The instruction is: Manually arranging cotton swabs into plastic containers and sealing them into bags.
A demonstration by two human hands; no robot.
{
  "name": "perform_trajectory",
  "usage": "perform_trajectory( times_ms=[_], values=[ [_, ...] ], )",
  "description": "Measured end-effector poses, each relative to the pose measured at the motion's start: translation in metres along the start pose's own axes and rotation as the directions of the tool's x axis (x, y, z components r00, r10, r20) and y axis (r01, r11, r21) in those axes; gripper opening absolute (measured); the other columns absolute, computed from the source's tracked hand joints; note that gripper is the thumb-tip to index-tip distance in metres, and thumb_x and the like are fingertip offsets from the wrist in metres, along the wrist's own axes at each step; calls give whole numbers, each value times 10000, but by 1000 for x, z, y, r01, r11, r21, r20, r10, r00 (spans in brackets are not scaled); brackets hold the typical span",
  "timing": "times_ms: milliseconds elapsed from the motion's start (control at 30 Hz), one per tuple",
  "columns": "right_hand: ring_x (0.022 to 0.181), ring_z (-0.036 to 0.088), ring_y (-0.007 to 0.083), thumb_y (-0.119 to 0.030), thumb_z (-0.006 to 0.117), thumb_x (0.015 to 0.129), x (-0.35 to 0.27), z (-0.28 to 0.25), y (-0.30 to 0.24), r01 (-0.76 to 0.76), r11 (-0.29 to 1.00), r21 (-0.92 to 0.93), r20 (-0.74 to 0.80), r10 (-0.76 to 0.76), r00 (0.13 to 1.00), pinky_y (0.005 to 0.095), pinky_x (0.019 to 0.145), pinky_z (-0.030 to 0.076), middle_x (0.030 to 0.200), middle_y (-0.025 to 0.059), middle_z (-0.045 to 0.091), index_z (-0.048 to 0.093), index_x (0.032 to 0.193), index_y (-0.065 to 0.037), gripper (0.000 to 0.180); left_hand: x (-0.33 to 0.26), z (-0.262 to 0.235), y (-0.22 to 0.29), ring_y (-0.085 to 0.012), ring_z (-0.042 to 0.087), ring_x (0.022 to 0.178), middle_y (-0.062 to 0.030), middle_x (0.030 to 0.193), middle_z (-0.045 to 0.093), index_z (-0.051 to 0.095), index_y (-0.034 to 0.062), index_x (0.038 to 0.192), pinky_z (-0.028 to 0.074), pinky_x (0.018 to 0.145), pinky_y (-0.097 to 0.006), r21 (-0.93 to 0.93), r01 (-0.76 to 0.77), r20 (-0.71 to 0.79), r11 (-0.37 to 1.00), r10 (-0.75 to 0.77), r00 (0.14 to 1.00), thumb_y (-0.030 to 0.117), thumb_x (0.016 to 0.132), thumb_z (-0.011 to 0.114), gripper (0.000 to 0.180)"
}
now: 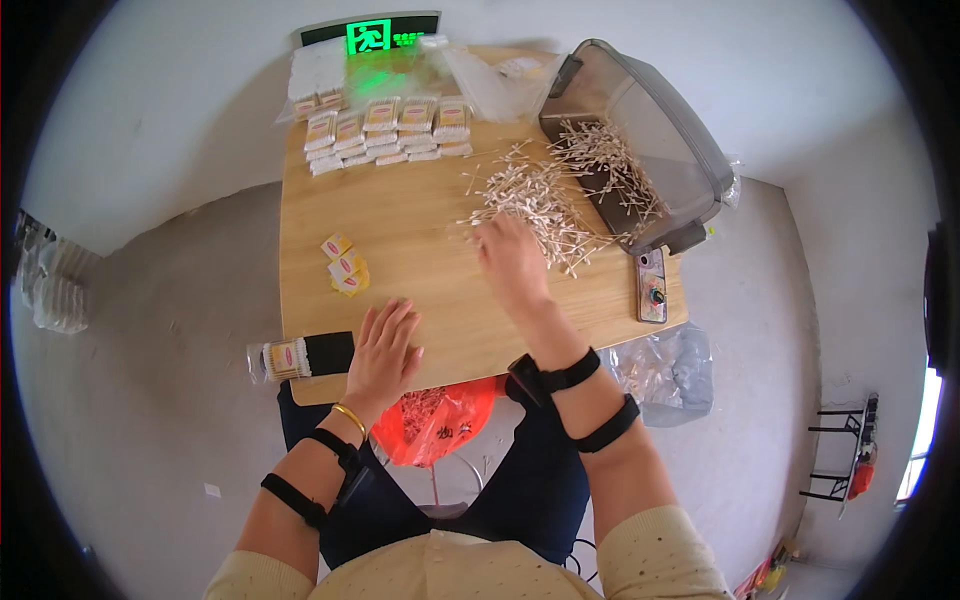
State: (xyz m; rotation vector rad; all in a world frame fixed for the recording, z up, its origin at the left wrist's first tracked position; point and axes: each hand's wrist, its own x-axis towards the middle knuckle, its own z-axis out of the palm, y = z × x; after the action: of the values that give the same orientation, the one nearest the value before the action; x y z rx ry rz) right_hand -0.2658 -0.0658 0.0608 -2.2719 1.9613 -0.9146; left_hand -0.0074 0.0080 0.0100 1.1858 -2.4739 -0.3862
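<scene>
Cotton swabs (545,205) lie in a loose heap on the far right of the wooden table (420,250), spilling out of a tipped grey plastic bin (650,140). My right hand (512,265) reaches into the near edge of that heap, fingers curled down among the sticks; I cannot tell from here whether they are pinching any. My left hand (383,350) rests flat on the near edge of the table, fingers spread and holding nothing. Just left of it a clear pack of swabs (285,358) hangs over the table edge against a black strip (330,352). A few small yellow labels (345,268) sit near the middle left, well apart from the heap. Rows of filled packs (385,130) line the far end, with clear bags (480,75) behind them. A phone (651,285) lies near the right edge, just below the bin. An orange bag (435,420) sits in my lap below the table.
</scene>
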Motion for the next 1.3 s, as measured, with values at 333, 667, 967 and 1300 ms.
perform_trajectory(
  times_ms=[333, 667, 967, 1300],
  values=[
    [1114, 543, 353, -128, 807, 767, -41, 11, -29, -131, 948, 288, 162, 87, 983, 453, 960, 477, 1114, 135, 583, 665, 1167, -104, 425, 0, 1, 0, -331, 355, 1486, -150, 1551, 418, 480, 42, 1423, 227, 1266, -518, -5, 4, 32, 1000, -4, 999, 260, 949, 628, 542],
    [1087, 544, 362, -229, 843, 774, -77, 10, -12, -148, 981, 126, 94, 137, 986, 465, 945, 456, 1109, 120, 592, 663, 1140, -118, 423, 56, 1, 7, -443, 337, 1471, -244, 1559, 371, 400, 12, 1467, 260, 1242, -531, -270, 9, -183, 963, -61, 981, 178, 906, 689, 653],
    [1013, 567, 315, -200, 819, 785, -75, 44, -16, -287, 950, 127, 183, 262, 948, 440, 871, 453, 990, 81, 585, 653, 906, -123, 218, 107, 17, -23, -366, 532, 1132, -106, 1181, 585, 590, 112, 1138, 411, 972, -502, -217, 176, -148, 960, -211, 966, 175, 868, 731, 311],
    [1022, 574, 290, -134, 776, 802, -59, 19, 11, -31, 976, 218, 257, -27, 966, 436, 879, 462, 976, 50, 596, 646, 867, -121, 146, 118, 9, -21, -322, 527, 1114, -66, 1056, 601, 706, 104, 884, 397, 1000, -479, -166, 294, -87, 941, -311, 946, 228, 825, 819, 177]
  ],
)
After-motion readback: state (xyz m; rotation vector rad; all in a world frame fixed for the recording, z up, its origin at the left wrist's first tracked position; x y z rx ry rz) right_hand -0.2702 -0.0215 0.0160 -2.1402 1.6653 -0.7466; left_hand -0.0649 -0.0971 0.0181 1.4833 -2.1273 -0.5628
